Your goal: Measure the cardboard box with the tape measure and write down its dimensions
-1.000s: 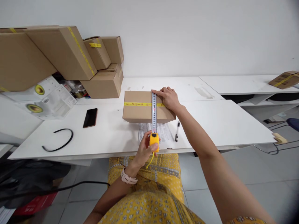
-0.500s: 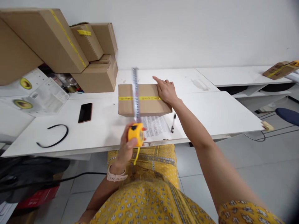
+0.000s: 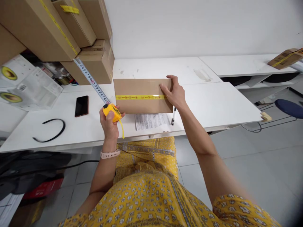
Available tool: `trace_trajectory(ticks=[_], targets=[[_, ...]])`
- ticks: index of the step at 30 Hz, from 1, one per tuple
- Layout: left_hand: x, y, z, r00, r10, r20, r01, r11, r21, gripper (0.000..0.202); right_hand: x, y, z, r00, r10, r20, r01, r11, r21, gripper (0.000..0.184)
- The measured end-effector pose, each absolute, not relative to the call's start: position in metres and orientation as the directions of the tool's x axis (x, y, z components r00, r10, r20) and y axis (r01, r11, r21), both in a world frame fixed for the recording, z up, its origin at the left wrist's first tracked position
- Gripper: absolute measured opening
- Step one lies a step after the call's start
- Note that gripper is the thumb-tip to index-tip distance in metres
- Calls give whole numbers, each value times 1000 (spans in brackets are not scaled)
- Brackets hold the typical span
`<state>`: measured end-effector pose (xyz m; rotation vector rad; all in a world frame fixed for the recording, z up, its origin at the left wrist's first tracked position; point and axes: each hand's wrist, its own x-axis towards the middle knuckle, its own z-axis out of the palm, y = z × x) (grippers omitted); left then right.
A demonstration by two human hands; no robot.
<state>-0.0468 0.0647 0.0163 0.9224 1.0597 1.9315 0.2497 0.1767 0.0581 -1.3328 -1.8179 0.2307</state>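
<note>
My left hand (image 3: pixel 108 121) is closed around a yellow tape measure (image 3: pixel 112 112), held above the table's near edge. Its white blade (image 3: pixel 92 80) sticks out up and to the left, free in the air. A flat cardboard box (image 3: pixel 139 96) with a yellow tape stripe lies on the white table (image 3: pixel 213 104). My right hand (image 3: pixel 173 92) grips the box's right end, fingers curled over its far corner. A printed sheet (image 3: pixel 151 121) lies just in front of the box, and a pen (image 3: pixel 173 116) rests beside it under my right wrist.
Several cardboard boxes (image 3: pixel 47 28) are stacked at the back left over white avocado-printed cartons (image 3: pixel 21 85). A black phone (image 3: pixel 81 106) and a black curved band (image 3: pixel 49 131) lie left on the table. Another box (image 3: pixel 285 57) sits far right; a blue stool (image 3: pixel 290 107) stands beside the table.
The blade came off the box top and swung left into the air as my left hand moved left. My right hand shifted from pressing the blade's end to gripping the box's right end.
</note>
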Motion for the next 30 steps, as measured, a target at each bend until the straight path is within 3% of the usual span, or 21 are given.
trace_trajectory(ticks=[5,8,13,17,19,22,26,30], targets=[[-49,91,10,-435,833,341,-172,-449,877,47,240,176,64,-71,784,616,589,532,-609,64],[-51,114,-1,-436,853,287,-226,-413,882,50,230,194,49,-37,769,638,541,552,-634,66],[-50,128,-17,-435,890,134,-285,-278,918,52,227,216,-2,-11,837,548,489,483,-727,66],[-51,99,-13,-400,883,246,-137,-323,936,61,241,204,-16,19,873,487,470,422,-775,62],[-50,70,-8,-256,925,281,-104,-316,943,68,249,187,-5,110,873,475,456,380,-804,58],[-43,21,-4,146,974,174,-79,-163,983,71,256,149,20,186,916,355,312,288,-906,58],[-25,-32,-3,492,867,-85,99,41,994,68,259,87,36,203,960,192,94,176,-980,67],[-13,-55,-5,644,727,-236,233,107,967,72,265,35,18,315,941,123,-6,131,-991,48]])
